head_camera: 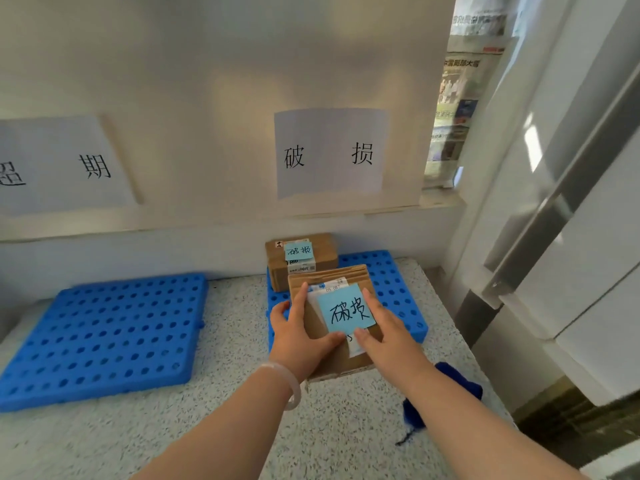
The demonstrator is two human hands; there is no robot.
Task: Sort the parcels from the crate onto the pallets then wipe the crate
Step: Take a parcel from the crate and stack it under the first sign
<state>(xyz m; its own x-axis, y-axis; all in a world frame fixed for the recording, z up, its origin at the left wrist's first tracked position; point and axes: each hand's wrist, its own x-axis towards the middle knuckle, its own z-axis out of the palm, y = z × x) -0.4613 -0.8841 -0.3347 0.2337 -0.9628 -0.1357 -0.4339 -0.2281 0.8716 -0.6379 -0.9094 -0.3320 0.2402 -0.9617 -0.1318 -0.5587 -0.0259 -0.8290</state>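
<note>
A speckled grey-white desk (242,427) meets a white wall with paper signs (329,154) and carries two perforated blue plastic pallets, the left pallet (104,337) and the right pallet (391,282). Over the right one, the left hand (298,337) and right hand (384,330) hold a cardboard parcel (329,277) with a blue sticky note (348,311), fingers spread along its sides and thumbs pressing on top. It sits just before a second taped parcel (325,247).

Right wall sheet (330,152), above right pallet (391,282): printed "破损".
Left wall sheet (62,166), far left of pallet: "超期", first character cut by frame edge.
Rear note (298,251), on rear parcel (322,244) at pallet's back: handwritten "破损".
Front note (346,310), on front parcel (325,273) at pallet's near side: handwritten "破损".
White label (332,287) just behind front note: "05 087".
Newspaper (457,109), up right of pallet: print too blurred.
</note>
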